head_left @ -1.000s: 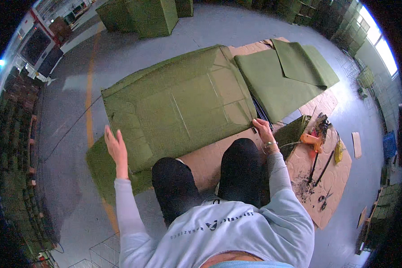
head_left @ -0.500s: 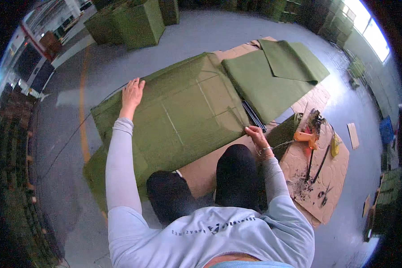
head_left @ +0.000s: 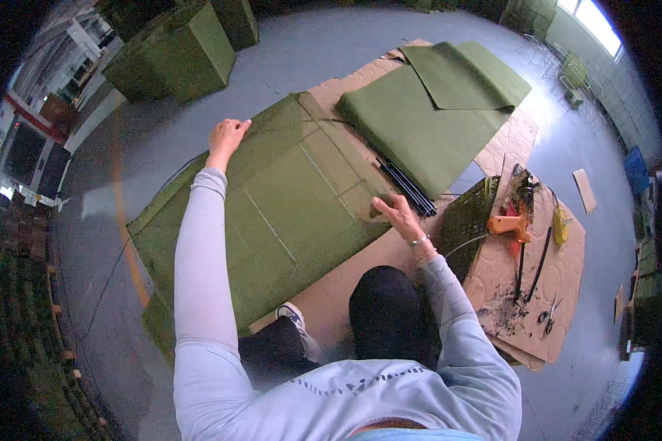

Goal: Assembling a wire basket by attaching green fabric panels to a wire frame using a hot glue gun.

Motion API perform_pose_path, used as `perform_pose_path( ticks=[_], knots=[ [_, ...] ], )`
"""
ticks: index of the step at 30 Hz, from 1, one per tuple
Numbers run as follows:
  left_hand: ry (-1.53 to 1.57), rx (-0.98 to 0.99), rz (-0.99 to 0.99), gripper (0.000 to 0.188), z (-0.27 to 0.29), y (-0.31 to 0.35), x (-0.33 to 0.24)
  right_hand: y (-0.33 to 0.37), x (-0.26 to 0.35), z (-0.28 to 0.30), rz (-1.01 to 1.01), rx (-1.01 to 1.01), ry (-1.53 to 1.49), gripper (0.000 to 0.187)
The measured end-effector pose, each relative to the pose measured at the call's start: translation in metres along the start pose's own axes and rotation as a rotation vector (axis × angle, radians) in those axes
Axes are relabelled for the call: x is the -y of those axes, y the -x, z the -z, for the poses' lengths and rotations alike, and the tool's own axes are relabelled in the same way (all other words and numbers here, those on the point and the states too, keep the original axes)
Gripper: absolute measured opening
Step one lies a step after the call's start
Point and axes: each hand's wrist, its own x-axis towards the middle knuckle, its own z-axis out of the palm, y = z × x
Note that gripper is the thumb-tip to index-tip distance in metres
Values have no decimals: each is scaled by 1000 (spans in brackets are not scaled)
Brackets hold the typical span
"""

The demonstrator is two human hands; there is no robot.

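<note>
A large sheet of thin green mesh fabric (head_left: 261,213) lies on cardboard in front of me, with straight pale lines showing on it. My left hand (head_left: 229,140) is at its far edge, the fingers bent together in a pinch on the fabric; the exact grip is hard to make out. At the near right end of the sheet, my right hand (head_left: 399,217) has thumb and fingers closed on the mesh's corner. A bundle of thin black rods (head_left: 408,189) rests just beyond that hand, beside a stack of thicker green fabric panels (head_left: 412,121).
To the right, an orange glue gun (head_left: 509,225), scissors (head_left: 549,314) and a yellow item (head_left: 559,224) rest on a cardboard piece (head_left: 566,279) strewn with black scraps. A green block (head_left: 469,224) stands beside it. Large green boxes (head_left: 176,62) are at the far left.
My left hand has gone from lying flat with fingers spread to a pinch at the far edge. My right hand has moved left, and the mesh's right end has shifted left too.
</note>
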Motion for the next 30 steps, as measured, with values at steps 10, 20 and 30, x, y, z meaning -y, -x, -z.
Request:
perform_pose_path(
  ticks=[10, 20, 30],
  knots=[
    [186, -405, -33, 44, 65, -13, 100, -30, 111, -57, 345, 45, 281, 36],
    [710, -949, 114, 33, 204, 104, 151, 41, 285, -82, 1116, 115, 507, 35],
    [1248, -1016, 335, 44, 94, 204, 107, 88, 207, -101, 1285, 278, 752, 27]
  ],
)
